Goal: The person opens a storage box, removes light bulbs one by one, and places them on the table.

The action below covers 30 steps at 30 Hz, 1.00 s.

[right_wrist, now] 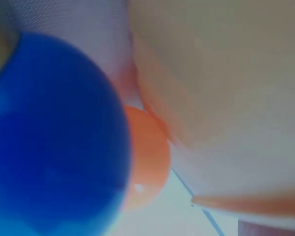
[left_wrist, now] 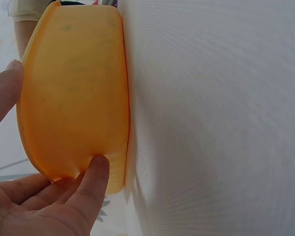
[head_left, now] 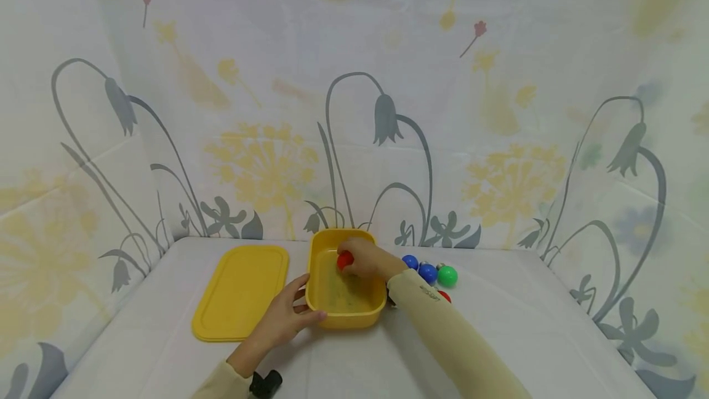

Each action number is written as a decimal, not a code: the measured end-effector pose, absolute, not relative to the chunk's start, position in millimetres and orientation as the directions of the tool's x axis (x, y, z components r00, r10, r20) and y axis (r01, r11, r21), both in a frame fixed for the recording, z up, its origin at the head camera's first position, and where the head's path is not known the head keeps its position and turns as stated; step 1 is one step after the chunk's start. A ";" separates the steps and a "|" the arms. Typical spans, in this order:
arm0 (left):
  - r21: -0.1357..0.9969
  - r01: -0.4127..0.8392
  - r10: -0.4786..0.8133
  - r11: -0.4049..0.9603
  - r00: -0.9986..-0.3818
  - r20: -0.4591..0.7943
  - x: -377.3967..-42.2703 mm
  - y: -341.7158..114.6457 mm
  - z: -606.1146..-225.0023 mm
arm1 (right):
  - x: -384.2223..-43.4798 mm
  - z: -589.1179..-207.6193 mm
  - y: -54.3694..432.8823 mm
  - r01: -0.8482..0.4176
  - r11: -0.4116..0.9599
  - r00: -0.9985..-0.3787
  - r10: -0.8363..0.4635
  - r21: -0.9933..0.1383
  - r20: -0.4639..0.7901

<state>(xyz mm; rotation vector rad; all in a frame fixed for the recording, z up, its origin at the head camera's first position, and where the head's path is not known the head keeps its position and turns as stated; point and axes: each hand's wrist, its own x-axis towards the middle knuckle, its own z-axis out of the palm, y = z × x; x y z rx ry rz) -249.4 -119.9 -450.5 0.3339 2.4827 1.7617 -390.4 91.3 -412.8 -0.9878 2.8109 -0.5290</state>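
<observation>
A yellow plastic box [head_left: 346, 320] stands without its lid in the middle of the table. My left hand [head_left: 285, 314] steadies its near left corner, thumb at the front rim and fingers against the left wall. In the left wrist view, the fingertips [left_wrist: 99, 164] press the outside of the box wall [left_wrist: 78, 98]. My right hand [head_left: 365, 258] reaches inside the box and grips a red ball [head_left: 344, 260] above the floor of the box. Fingers partly cover that ball. A blue ball [right_wrist: 59, 142] fills the left of the right wrist view, with an orange-looking ball [right_wrist: 150, 157] behind it.
Left of the box lies a flat yellow lid [head_left: 242, 293]. On the right are blue balls [head_left: 428, 273], a green ball [head_left: 447, 276] and another red ball [head_left: 445, 295], partly behind the right sleeve [head_left: 443, 331]. Small metallic-looking ends show on some. A patterned cloth [head_left: 354, 159] hangs behind the table.
</observation>
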 end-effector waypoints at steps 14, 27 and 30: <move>0.948 0.125 0.228 0.292 -0.972 0.058 -249.7 -119.7 -450.0 | -372.5 -389.6 114.6 -0.664 0.619 -0.729 -0.661 -0.419 0.179; 0.950 0.133 0.233 0.282 -0.970 0.066 -250.0 -119.7 -450.2 | -333.6 -374.3 160.1 -0.603 0.635 -0.782 -0.590 -0.483 0.202; 0.951 0.134 0.235 0.279 -0.970 0.067 -249.8 -120.0 -450.5 | -328.9 -377.4 173.1 -0.637 0.634 -0.764 -0.595 -0.438 0.249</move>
